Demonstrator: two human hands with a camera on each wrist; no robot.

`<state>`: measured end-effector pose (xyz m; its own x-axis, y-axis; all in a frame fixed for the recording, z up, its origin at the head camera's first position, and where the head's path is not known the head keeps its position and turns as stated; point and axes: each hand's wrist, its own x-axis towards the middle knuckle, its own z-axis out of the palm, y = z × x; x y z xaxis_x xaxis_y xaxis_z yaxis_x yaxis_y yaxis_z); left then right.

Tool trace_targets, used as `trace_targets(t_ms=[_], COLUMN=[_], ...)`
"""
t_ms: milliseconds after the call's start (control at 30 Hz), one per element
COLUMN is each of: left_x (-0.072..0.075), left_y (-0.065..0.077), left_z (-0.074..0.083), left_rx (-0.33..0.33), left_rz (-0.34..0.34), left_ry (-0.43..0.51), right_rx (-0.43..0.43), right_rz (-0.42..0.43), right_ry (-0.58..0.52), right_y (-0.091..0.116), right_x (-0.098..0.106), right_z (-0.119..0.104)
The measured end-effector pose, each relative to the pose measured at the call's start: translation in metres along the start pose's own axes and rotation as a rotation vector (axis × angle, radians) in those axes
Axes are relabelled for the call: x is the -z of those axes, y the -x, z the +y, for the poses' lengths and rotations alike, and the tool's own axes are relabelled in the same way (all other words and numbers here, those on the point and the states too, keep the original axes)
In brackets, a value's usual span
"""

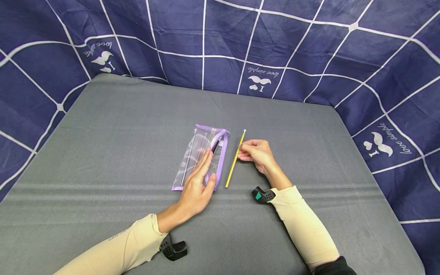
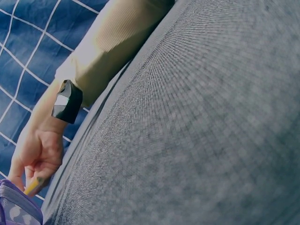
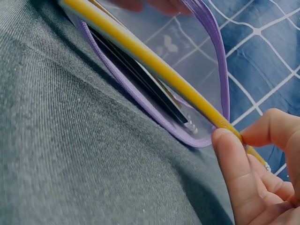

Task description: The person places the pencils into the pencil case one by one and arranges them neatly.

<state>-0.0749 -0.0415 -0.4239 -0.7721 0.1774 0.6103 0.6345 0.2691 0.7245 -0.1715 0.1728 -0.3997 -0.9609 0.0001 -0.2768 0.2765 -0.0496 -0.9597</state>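
Note:
My right hand (image 1: pixel 257 152) pinches a yellow pencil (image 1: pixel 235 164) between thumb and fingertips, just right of the pouch. In the right wrist view the pencil (image 3: pixel 164 70) slants across the pouch's gaping mouth; a small pale piece tops its far end. The clear pencil pouch (image 1: pixel 189 160) with purple edging lies on the grey surface, its opening facing right. My left hand (image 1: pixel 197 191) rests on it with straight fingers, the thumb near the opening's edge. Inside the pouch are a dark, slim item (image 3: pixel 140 75) and several thin sticks, blurred by the film.
A grey cloth-covered table (image 1: pixel 137 103) stretches around the pouch, with shallow folds running across it. Behind and on both sides hangs a dark blue curtain (image 1: pixel 178 34) with white grid lines. Each wrist wears a black strap device (image 1: pixel 264 194).

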Motion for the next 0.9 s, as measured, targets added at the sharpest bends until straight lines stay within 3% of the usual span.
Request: trace_targets(t_ms=[200,467,900], left_x=[0.001,0.001,0.001], left_y=[0.000,-0.001,0.000], left_z=[0.000,0.001,0.000], left_rx=[0.000,-0.002,0.018], left_rz=[-0.003,-0.006,-0.031], left_ry=[0.004,0.004,-0.021], right_rx=[0.032,0.060,-0.016], right_rz=[0.038,0.021,-0.060], right_ry=[-0.067,-0.144,-0.126], right_y=[-0.003,-0.004,0.002], right_x=[-0.005,-0.021,-0.045], right_z=[0.000,0.001,0.008])
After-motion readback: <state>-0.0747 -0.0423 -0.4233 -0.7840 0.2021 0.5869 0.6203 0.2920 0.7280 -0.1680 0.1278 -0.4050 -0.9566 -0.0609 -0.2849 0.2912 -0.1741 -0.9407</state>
